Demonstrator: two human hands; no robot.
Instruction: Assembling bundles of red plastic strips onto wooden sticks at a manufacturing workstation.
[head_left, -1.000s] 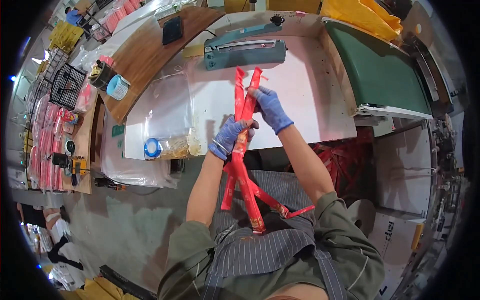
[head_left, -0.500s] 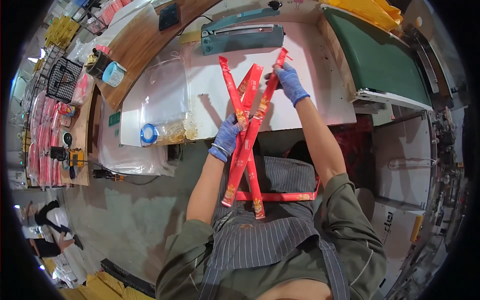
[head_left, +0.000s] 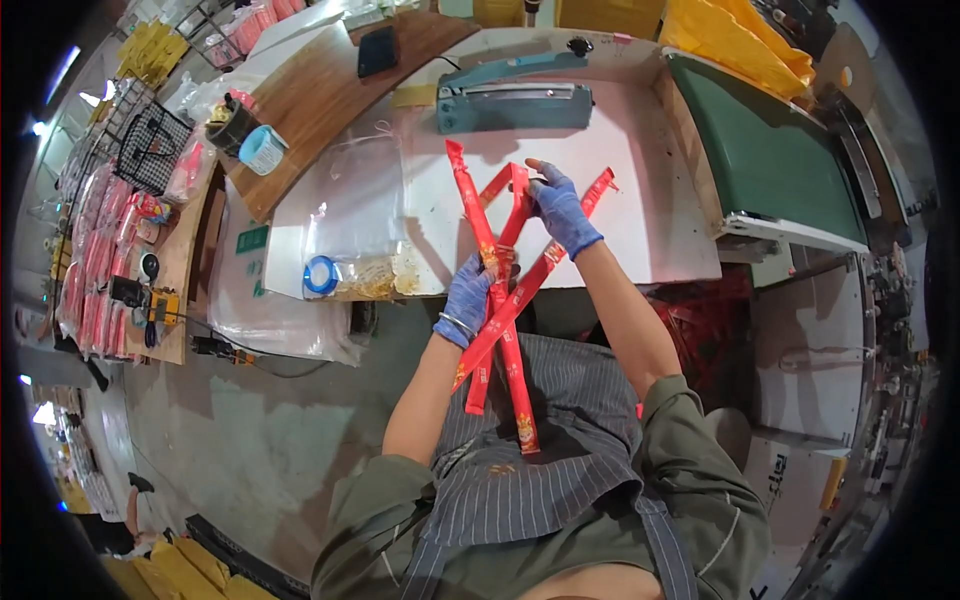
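Observation:
Several long, narrow red printed strips (head_left: pixel 516 385) cross one another in front of me. My left hand (head_left: pixel 466 302), in a blue glove, is closed around them near the crossing, just over the table's front edge. One strip leans to the upper left, and another slants up to the right under my right wrist. A third strip (head_left: pixel 517 212) bends over near its top. My right hand (head_left: pixel 566 214), also gloved in blue, has its thumb and fingers at that bend, gripping the strip there; its index finger stretches past it. The strips' lower ends hang over my striped apron (head_left: pixel 580 400).
A grey-green bar heat sealer (head_left: pixel 515 107) stands at the back of the white table (head_left: pixel 630 250). Clear plastic bags (head_left: pixel 345 185) and a tape roll (head_left: pixel 320 274) lie at left. The wooden board (head_left: pixel 320 110) carries a phone (head_left: pixel 377 52) and a cup (head_left: pixel 262 150). A green-topped box (head_left: pixel 770 150) borders the right.
My right hand has left the right-slanting strip and moved down to the bent strip. The slanting strip now lies lower and tilts farther right. The view has shifted slightly.

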